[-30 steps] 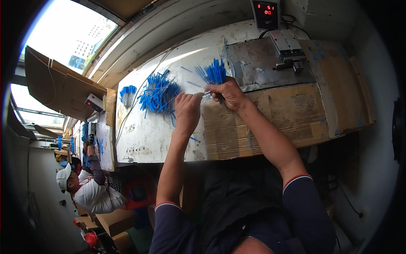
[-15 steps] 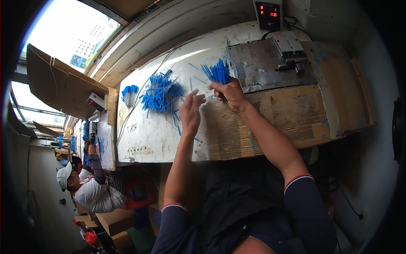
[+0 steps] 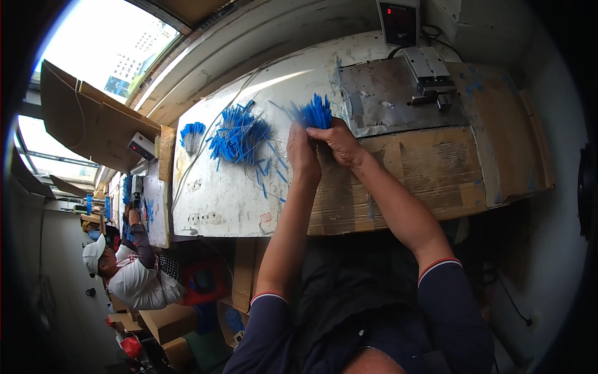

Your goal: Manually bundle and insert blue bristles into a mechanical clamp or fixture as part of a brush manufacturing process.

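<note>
My right hand (image 3: pixel 339 142) is closed round a bundle of thin blue-tipped wires (image 3: pixel 317 112), tips pointing up and away from me. My left hand (image 3: pixel 303 149) presses against the bundle's left side, its fingers curled in and partly hidden. The bundle's lower part is covered by both hands. To the left lies a loose heap of blue-tipped wires (image 3: pixel 240 136), crossing in all directions. Beyond it a smaller, neater bunch (image 3: pixel 192 137) is fanned out on the white tabletop (image 3: pixel 205 215). Several single blue pieces are scattered between the heap and my left hand.
A metal plate (image 3: pixel 380 112) carries a small metal fixture (image 3: pixel 430 75), right of my hands. Behind stands a box with a red lit display (image 3: pixel 398 23). Taped cardboard (image 3: pixel 423 168) covers the near bench edge. At far left a co-worker in a white cap (image 3: pixel 93 255) works at another bench.
My left hand has moved right and up to meet the bundle. My right hand has shifted slightly left with it. Some red digits on the display have gone dark.
</note>
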The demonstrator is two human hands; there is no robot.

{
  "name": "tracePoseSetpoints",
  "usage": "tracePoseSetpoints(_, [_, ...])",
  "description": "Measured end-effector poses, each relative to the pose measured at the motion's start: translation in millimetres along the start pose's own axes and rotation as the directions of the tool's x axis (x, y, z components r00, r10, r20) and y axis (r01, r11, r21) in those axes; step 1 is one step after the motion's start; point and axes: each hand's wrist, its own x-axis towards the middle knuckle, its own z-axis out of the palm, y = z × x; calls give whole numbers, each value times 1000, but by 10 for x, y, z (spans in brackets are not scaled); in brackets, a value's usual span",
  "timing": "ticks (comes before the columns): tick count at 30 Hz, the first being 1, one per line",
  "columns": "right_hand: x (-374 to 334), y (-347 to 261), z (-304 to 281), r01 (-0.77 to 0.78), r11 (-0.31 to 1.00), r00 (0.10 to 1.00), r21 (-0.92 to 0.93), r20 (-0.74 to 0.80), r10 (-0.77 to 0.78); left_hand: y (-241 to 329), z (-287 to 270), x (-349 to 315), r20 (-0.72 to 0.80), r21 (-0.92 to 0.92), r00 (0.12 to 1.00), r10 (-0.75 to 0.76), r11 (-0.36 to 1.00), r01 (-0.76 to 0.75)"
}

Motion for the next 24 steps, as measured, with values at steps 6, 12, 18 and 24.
tracePoseSetpoints(6, [-42, -19, 74, 45, 932, 999, -359, -2, -49, -83, 1, 2, -4, 35, 996, 84, 996, -84])
tracePoseSetpoints(12, [-63, -124, 55, -108, 969, 987, -223, 93, 131, 163, -94, -23, 31, 148, 996, 82, 985, -86])
tracePoseSetpoints(18, [-44, -93, 8, -145, 971, 984, -189, 74, 161, 692, 5, 132, 55, 217, 965, 257, 940, -263])
tracePoseSetpoints(24, [-70, -160, 46, -172, 949, 972, -263, 112, 207, 631, -160, 109, 231, 626, 901, 367, 653, -427])
